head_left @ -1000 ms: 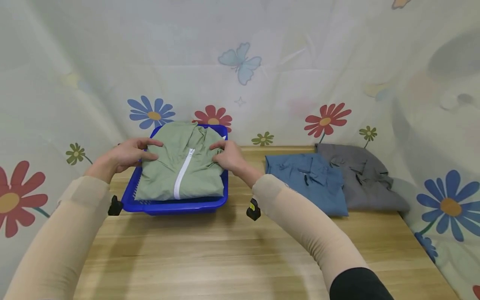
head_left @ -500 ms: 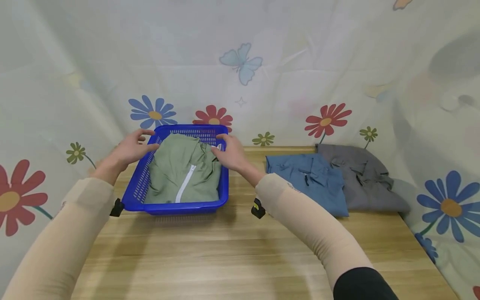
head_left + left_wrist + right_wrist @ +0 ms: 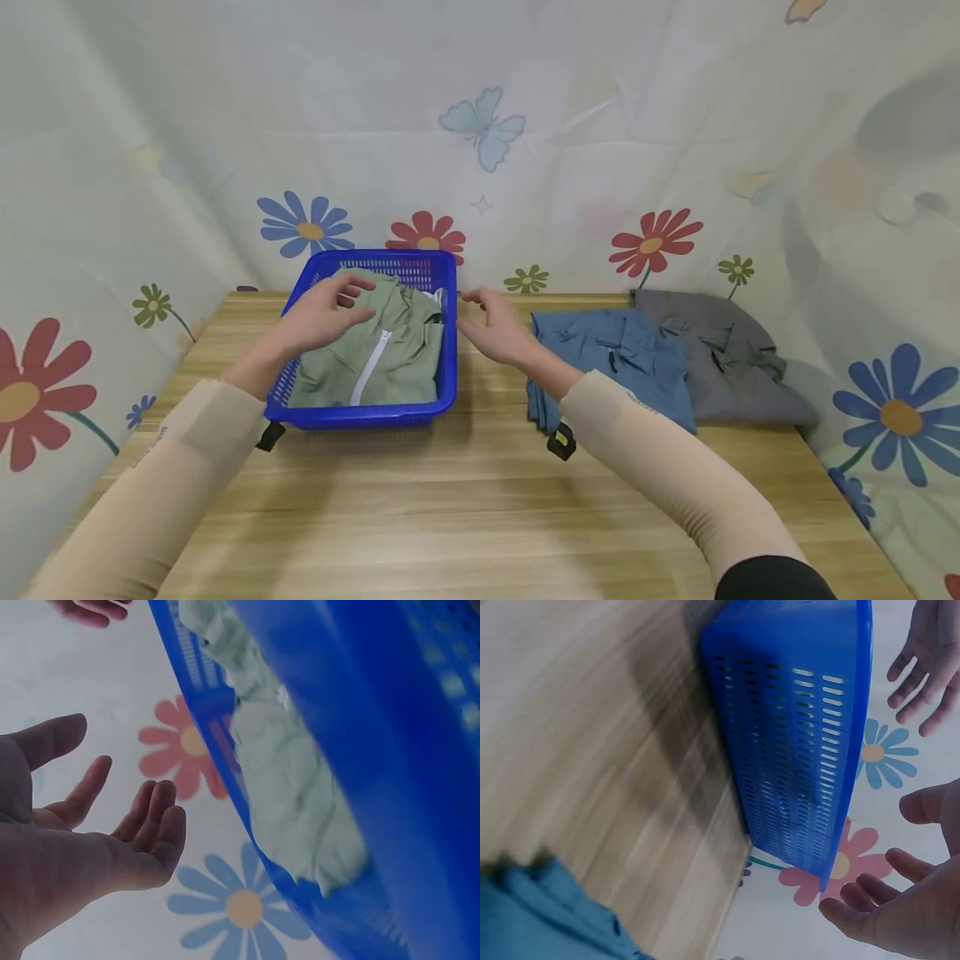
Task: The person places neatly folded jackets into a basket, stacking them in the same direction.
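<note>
A folded light green jacket with a white zipper lies inside the blue plastic basket. My left hand hovers over the basket's left side with relaxed fingers and holds nothing; in the left wrist view that hand is apart from the jacket. Just past the basket's right rim is my right hand, its fingers loosely spread and its palm bare. The right wrist view shows the same hand beside the slotted basket wall.
To the right lie a folded blue garment and a folded grey garment, the blue one overlapping the grey. All stand on a wooden table. A flower-printed curtain hangs behind and at both sides.
The green jacket was in both hands above the basket and then sank into it as they let go. Since then both hands have moved right, the right one out past the rim.
</note>
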Motion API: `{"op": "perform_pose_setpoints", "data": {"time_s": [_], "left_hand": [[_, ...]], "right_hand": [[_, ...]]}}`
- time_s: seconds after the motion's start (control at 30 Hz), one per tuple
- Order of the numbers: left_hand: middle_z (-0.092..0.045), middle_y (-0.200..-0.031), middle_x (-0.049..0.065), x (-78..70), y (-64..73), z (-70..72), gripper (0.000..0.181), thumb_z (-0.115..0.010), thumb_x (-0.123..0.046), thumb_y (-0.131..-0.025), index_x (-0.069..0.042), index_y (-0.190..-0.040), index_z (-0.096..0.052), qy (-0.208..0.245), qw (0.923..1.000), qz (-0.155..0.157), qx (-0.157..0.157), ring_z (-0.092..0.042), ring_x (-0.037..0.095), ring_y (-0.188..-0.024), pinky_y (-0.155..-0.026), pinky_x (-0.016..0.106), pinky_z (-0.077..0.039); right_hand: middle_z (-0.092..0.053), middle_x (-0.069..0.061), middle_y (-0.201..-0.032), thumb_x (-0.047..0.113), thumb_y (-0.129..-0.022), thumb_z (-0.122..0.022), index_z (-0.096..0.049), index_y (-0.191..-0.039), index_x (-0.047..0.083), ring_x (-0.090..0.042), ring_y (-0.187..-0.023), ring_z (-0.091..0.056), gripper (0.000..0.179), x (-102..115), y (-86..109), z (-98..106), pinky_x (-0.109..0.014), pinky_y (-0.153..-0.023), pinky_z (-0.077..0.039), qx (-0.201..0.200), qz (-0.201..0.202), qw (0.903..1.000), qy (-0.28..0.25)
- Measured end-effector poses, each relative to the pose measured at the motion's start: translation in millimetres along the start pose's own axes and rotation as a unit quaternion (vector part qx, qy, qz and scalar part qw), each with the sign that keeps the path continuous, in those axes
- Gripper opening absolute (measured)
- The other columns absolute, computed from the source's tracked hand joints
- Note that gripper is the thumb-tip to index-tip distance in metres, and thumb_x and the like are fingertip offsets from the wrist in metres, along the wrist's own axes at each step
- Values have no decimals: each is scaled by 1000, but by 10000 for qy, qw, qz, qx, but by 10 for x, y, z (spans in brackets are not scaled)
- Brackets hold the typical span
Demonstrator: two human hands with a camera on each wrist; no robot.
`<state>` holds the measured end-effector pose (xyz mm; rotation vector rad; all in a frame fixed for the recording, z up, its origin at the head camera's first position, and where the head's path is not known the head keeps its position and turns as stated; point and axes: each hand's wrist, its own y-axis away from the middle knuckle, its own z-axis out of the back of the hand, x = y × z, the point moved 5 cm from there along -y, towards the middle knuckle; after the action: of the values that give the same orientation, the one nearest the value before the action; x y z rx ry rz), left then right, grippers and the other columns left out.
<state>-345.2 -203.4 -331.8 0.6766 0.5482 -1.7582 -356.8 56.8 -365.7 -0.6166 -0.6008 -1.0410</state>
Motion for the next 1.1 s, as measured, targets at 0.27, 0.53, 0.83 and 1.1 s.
{"op": "perform_pose_setpoints", "data": {"time_s": [0.27,0.53,0.83,1.1], "left_hand": [[-55,-138,18,-366,73,-392,40,-65,-17,-102,-6,-140,-56,5,9966,-813,-163,-50,38,-126,-104,56,-43],[-56,-131,13,-685,184,-751,35,-67,-14,-100,-9,-134,-60,203,9896,-1390,-303,-55,32,-117,-95,48,-52],[-53,-130,9,-995,233,-1215,37,-68,-13,-99,-12,-136,-59,-159,9769,-2125,179,-56,31,-118,-94,44,-51],[-54,-133,8,-1101,218,-1672,36,-67,-17,-100,-12,-135,-60,-305,9727,-2168,771,-55,26,-117,-95,42,-50]], "right_hand": [[-56,-11,-144,26,-103,-61,-55,-144,5,-33,-133,-49,46,-104,365,167,-48,-107,-42,-97,261,9993,259],[-58,-11,-140,22,-103,-64,-60,-139,7,-30,-130,-51,39,-242,694,366,-51,-104,-44,-280,208,9986,408],[-61,-17,-134,19,-102,-66,-64,-132,4,-40,-128,-52,34,-627,1025,554,-58,-102,-43,-264,-91,9978,596],[-54,-25,-141,17,-103,-64,-60,-136,-3,-46,-135,-45,39,-1054,1339,792,-64,-105,-38,-119,-555,9958,715]]}}
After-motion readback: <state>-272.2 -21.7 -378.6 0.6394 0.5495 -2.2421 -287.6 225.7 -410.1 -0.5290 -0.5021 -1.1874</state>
